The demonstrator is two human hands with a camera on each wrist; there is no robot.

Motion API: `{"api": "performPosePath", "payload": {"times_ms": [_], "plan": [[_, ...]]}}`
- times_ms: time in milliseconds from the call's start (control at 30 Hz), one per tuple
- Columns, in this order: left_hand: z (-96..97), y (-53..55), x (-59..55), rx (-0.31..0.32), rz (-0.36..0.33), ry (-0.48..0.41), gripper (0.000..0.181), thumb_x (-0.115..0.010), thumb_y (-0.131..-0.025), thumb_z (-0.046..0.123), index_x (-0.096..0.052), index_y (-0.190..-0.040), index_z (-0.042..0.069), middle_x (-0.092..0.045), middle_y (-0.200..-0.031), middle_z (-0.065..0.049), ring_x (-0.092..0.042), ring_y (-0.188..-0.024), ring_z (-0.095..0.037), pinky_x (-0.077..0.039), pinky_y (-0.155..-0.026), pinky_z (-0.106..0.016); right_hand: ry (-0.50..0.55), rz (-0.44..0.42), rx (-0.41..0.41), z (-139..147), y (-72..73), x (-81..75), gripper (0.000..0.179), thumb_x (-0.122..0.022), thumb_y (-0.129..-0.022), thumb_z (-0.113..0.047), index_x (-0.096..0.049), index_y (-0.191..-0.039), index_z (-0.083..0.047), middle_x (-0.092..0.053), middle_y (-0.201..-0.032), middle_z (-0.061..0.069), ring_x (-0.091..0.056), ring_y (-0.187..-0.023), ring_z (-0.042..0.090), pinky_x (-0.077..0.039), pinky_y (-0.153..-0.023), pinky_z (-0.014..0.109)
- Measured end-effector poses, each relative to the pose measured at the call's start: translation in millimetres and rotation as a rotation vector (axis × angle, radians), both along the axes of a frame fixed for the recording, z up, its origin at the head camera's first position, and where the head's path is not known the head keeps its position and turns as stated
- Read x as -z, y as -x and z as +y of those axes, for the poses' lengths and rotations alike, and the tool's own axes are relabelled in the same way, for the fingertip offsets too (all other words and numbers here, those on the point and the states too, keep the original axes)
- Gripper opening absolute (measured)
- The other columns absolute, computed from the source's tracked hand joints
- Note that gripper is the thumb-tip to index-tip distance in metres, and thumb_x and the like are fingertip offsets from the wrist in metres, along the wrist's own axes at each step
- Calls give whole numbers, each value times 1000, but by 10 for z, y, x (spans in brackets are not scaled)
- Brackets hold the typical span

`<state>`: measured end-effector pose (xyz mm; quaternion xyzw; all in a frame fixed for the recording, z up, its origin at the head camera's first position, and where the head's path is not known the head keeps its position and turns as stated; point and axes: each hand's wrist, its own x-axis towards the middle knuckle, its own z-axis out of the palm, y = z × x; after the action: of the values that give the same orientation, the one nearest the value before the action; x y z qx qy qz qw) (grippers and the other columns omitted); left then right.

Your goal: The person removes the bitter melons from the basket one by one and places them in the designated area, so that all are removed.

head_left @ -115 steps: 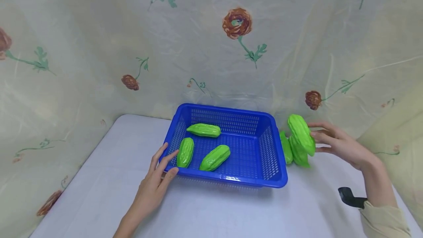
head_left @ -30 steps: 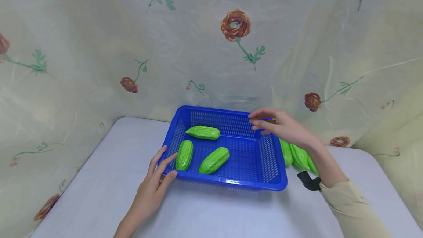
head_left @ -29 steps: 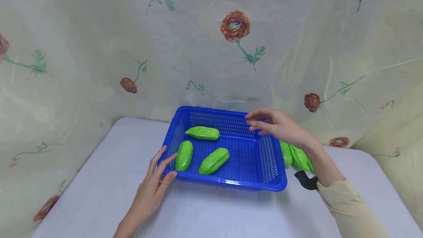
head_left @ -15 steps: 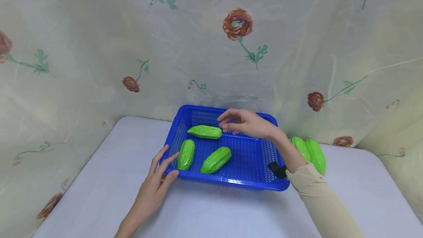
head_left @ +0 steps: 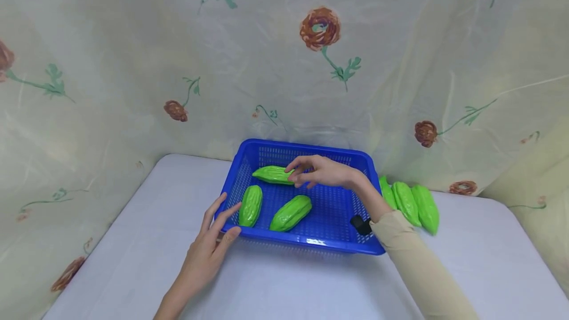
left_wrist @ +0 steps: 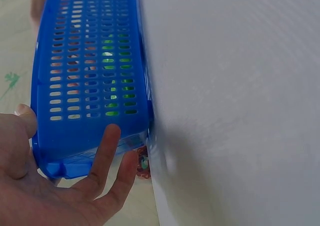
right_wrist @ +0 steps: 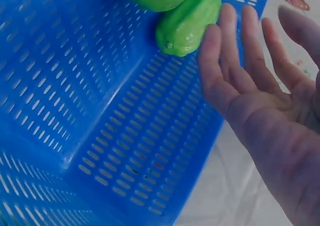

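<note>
A blue plastic basket [head_left: 324, 244] with slotted walls stands on the table. Three glossy, ridged green bitter gourds lie inside: a back gourd [head_left: 269, 174], a left gourd [head_left: 251, 205] and a front gourd [head_left: 291, 213]. My left hand [head_left: 205, 248] holds the basket's near left corner, thumb on the front rim, with other fingers against the outer wall in the left wrist view. My right hand [head_left: 323, 172] hovers palm down over the basket, loosely bent fingers at the back gourd's right end, partly hiding it. Whether they touch it I cannot tell.
Three more bitter gourds [head_left: 405, 204] lie side by side on the table, right of the basket. A flower-patterned curtain [head_left: 266, 63] hangs behind the white-covered table [head_left: 284, 285]. A black strap piece [head_left: 361, 225] sticks out from my right wrist.
My right hand released a gourd beside the others on the right, then crossed left over the basket and lowered to the back gourd. My left hand stayed at the corner.
</note>
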<state>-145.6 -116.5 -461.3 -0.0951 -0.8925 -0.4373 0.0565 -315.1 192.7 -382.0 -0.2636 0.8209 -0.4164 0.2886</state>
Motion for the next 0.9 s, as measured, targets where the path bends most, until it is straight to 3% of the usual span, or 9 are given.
{"api": "performPosePath", "payload": {"times_ms": [500, 900], "plan": [[-2, -7, 5, 12, 16, -8, 47, -56, -113, 34, -51, -160, 29, -23, -181, -1, -68, -101, -14, -56, -78, -22, -96, -44, -55, -62, 13, 113, 47, -63, -109, -20, -54, -152, -2, -61, -155, 22, -62, -141, 30, -51, -114, 55], [-1, -7, 4, 14, 18, -9, 48, -57, -113, 33, -52, -160, 28, -23, -181, -1, -67, -101, -14, -55, -78, -21, -196, -9, -128, -141, 77, 229, 46, -67, -106, -17, -58, -148, 1, -68, -147, 21, -61, -143, 32, -52, -112, 39]]}}
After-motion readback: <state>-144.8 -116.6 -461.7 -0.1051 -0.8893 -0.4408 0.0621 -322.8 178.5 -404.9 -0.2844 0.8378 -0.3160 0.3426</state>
